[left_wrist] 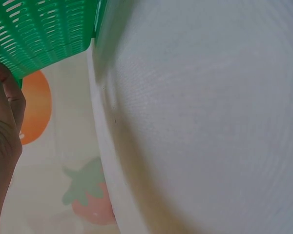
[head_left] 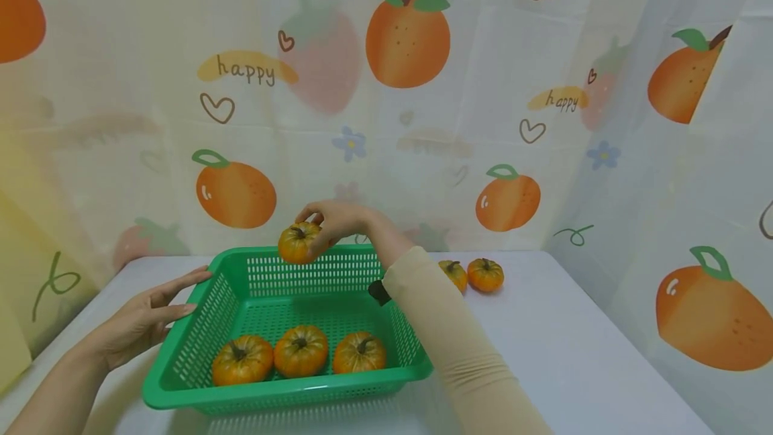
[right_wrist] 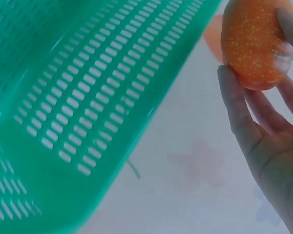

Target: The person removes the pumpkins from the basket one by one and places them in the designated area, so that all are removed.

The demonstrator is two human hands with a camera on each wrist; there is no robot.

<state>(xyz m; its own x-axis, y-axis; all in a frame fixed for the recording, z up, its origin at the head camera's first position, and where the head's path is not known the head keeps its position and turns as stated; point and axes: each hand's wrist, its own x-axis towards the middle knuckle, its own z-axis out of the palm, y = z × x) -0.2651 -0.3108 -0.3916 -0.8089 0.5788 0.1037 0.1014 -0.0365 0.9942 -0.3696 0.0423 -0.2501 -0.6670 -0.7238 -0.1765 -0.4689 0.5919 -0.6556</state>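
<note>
A green plastic basket (head_left: 290, 390) with slotted walls stands on the table, three small orange-and-green pumpkins (head_left: 300, 352) along its near side. My left hand (head_left: 135, 321) holds the basket's left rim, index finger and thumb on the edge; in the left wrist view the left hand (left_wrist: 5, 109) shows bent fingers against the rim. Over the basket's far wall, my right hand (head_left: 338, 223) grips another small pumpkin (head_left: 296, 244) between thumb and fingers. The right wrist view has that pumpkin's smooth orange underside (right_wrist: 256, 46), with the right hand's fingertips (right_wrist: 228, 80) around it.
Two more small pumpkins (head_left: 486, 275) sit on the white table (head_left: 561, 341) to the right of the basket, one partly behind my right sleeve (head_left: 459, 348). A fruit-printed curtain (head_left: 423, 133) hangs close behind the table and along its sides.
</note>
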